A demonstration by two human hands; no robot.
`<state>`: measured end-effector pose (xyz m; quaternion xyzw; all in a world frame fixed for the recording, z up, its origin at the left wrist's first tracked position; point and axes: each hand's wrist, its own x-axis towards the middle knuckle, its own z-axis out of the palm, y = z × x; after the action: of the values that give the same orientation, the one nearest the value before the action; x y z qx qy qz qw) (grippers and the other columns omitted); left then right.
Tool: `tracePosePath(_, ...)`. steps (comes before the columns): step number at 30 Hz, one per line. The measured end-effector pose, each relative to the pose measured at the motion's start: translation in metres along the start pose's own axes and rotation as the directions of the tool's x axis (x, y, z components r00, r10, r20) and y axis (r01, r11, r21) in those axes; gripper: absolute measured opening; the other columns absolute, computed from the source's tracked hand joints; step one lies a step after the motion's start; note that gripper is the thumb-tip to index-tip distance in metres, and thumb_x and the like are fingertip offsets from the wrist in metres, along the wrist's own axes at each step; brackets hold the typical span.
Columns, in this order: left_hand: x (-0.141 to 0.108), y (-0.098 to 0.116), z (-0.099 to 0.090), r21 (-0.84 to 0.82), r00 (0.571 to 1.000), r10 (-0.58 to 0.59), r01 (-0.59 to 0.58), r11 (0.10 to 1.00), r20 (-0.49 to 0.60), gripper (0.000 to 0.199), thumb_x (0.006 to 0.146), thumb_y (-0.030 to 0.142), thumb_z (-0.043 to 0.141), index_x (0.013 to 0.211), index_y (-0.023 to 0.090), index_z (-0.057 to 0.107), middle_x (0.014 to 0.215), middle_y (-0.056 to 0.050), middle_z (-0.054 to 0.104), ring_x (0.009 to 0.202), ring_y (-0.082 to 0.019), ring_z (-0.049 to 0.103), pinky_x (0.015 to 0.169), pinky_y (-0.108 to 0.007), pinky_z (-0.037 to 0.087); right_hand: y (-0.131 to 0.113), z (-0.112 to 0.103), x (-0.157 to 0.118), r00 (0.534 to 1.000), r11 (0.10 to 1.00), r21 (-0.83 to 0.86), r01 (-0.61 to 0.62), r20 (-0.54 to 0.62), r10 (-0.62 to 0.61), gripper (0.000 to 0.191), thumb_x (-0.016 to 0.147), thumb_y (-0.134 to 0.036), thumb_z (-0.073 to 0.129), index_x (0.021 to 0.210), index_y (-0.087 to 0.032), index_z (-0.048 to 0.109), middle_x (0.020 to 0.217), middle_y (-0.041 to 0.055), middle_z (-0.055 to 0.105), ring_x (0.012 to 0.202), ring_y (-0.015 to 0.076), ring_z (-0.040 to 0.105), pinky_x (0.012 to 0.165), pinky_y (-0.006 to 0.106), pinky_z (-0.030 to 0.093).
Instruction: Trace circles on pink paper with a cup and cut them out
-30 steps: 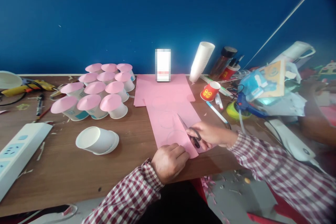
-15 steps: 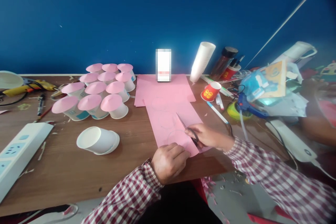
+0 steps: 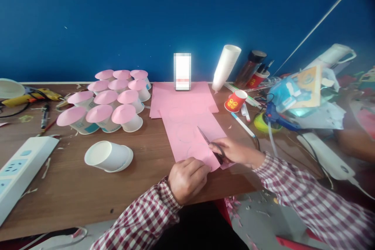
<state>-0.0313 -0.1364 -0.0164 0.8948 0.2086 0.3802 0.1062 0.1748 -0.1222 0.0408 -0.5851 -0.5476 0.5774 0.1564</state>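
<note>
My right hand (image 3: pixel 230 150) is closed round the dark handles of the scissors (image 3: pixel 206 137), whose blades point up and left over a pink sheet (image 3: pixel 183 129). Curled fingers of my left hand (image 3: pixel 189 179) grip the near edge of this sheet. Faint circles are drawn on the pink paper. Behind it lie more pink sheets (image 3: pixel 158 97), partly under the near one. A white paper cup (image 3: pixel 109 156) lies tilted to the left of my left hand.
Several cups topped with pink cones (image 3: pixel 124 113) stand at the back left. A power strip (image 3: pixel 25 168) lies at the far left. On the right are a red cup (image 3: pixel 235 100), stacked white cups (image 3: pixel 226 68), a marker (image 3: pixel 243 124) and a blue glue gun (image 3: pixel 278 119).
My right hand and the scissors have shifted slightly to the right. My left hand has moved up a little, still on the near edge of the paper.
</note>
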Motion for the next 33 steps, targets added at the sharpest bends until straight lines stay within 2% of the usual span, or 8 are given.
tracePosePath(5, 0.0, 0.0, 0.0, -0.009, 1.0, -0.011, 0.011, 1.0, -0.02, 0.021, 0.079, 0.011, 0.055, 0.099, 0.018, 0.057, 0.081, -0.003, 0.064, 0.071, -0.014, 0.055, 0.061, -0.027, 0.043, 0.0, 0.001, 0.001, 0.999, 0.998, 0.059, -0.034, 0.035, 0.032, 0.043, 0.079, -0.058, 0.054, 0.07, -0.017, 0.05, 0.056, -0.0036, 0.052, 0.045, 0.0079, 0.05, 0.041, 0.018, 0.035)
tracePosePath(12, -0.001, 0.0, 0.0, 0.015, 0.998, -0.055, 0.056, 0.998, -0.042, 0.024, 0.077, 0.009, 0.056, 0.1, 0.018, 0.057, 0.082, -0.003, 0.064, 0.073, -0.014, 0.055, 0.064, -0.027, 0.045, -0.001, -0.002, -0.005, 0.997, 0.998, 0.054, 0.046, 0.066, -0.049, 0.05, 0.081, -0.062, 0.049, 0.066, -0.014, 0.053, 0.055, -0.0011, 0.054, 0.044, 0.0065, 0.045, 0.043, 0.019, 0.034)
tracePosePath(18, 0.0, 0.001, -0.001, 0.022, 0.998, -0.033, 0.034, 0.999, -0.044, 0.025, 0.077, 0.009, 0.056, 0.1, 0.018, 0.057, 0.081, -0.003, 0.065, 0.072, -0.014, 0.056, 0.063, -0.027, 0.045, 0.0, -0.003, -0.002, 0.994, 0.997, 0.068, 0.045, 0.093, -0.051, 0.051, 0.079, -0.064, 0.049, 0.066, -0.014, 0.053, 0.054, -0.0011, 0.054, 0.045, 0.0075, 0.047, 0.044, 0.019, 0.035)
tracePosePath(25, 0.0, 0.001, 0.0, 0.039, 0.991, -0.092, 0.096, 0.995, -0.099, 0.024, 0.077, 0.008, 0.055, 0.099, 0.018, 0.058, 0.079, -0.003, 0.064, 0.071, -0.014, 0.056, 0.063, -0.026, 0.044, -0.003, -0.009, -0.008, 0.99, 0.998, 0.059, 0.036, 0.132, -0.044, 0.056, 0.08, -0.066, 0.045, 0.067, -0.013, 0.056, 0.062, 0.0022, 0.06, 0.045, 0.0059, 0.042, 0.045, 0.02, 0.031)
tracePosePath(29, 0.0, 0.001, -0.001, 0.027, 0.993, -0.079, 0.082, 0.996, -0.085, 0.024, 0.078, 0.008, 0.054, 0.099, 0.018, 0.058, 0.08, -0.003, 0.065, 0.072, -0.013, 0.057, 0.064, -0.026, 0.045, -0.002, -0.01, -0.009, 0.989, 0.999, 0.036, 0.034, 0.141, -0.039, 0.056, 0.081, -0.066, 0.044, 0.068, -0.013, 0.057, 0.064, 0.0026, 0.06, 0.045, 0.0056, 0.041, 0.045, 0.02, 0.031)
tracePosePath(33, 0.0, 0.001, -0.001, 0.042, 0.996, -0.048, 0.051, 0.998, -0.076, 0.025, 0.077, 0.009, 0.056, 0.1, 0.018, 0.058, 0.08, -0.003, 0.065, 0.071, -0.014, 0.057, 0.062, -0.026, 0.045, -0.005, -0.006, -0.006, 0.988, 0.997, 0.048, 0.061, 0.141, -0.067, 0.055, 0.08, -0.066, 0.046, 0.066, -0.014, 0.055, 0.057, -0.0004, 0.055, 0.046, 0.0065, 0.045, 0.045, 0.019, 0.034)
